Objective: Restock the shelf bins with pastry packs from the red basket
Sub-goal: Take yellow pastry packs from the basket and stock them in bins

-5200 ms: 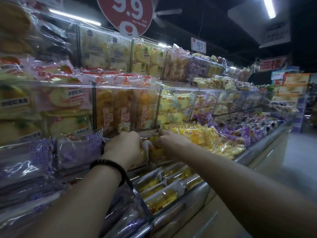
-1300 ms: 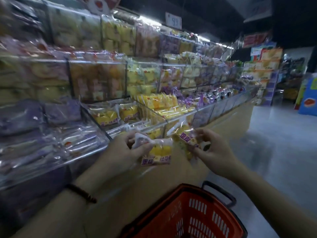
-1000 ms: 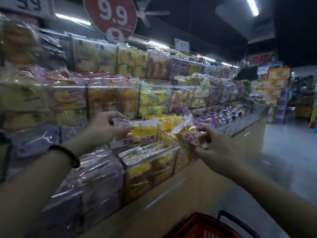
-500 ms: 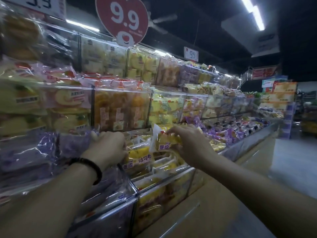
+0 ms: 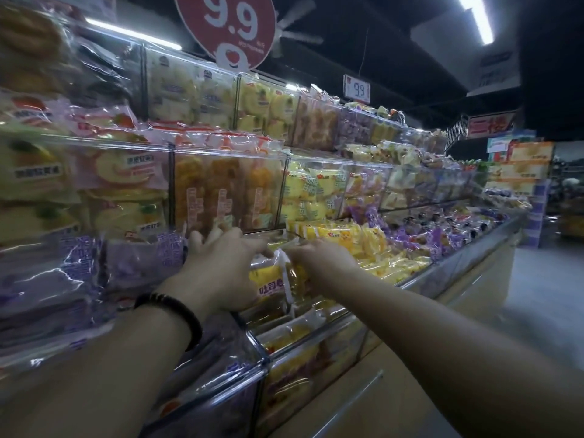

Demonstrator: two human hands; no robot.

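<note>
Lowered into shelf bin point(image 5: 316, 358): pastry pack point(image 5: 298, 276), pinched by right hand point(image 5: 319, 259); left hand point(image 5: 221, 267) fingers spread open beside it.

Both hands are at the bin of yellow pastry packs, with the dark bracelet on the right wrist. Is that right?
Not quite. The head view shows the bracelet on the left wrist, behind the left hand; the right hand has a bare wrist. Both hands are at the yellow pastry packs.

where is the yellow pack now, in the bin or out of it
In the bin: the yellow pack stands behind its clear front wall, the right hand pinching its top edge.
</note>
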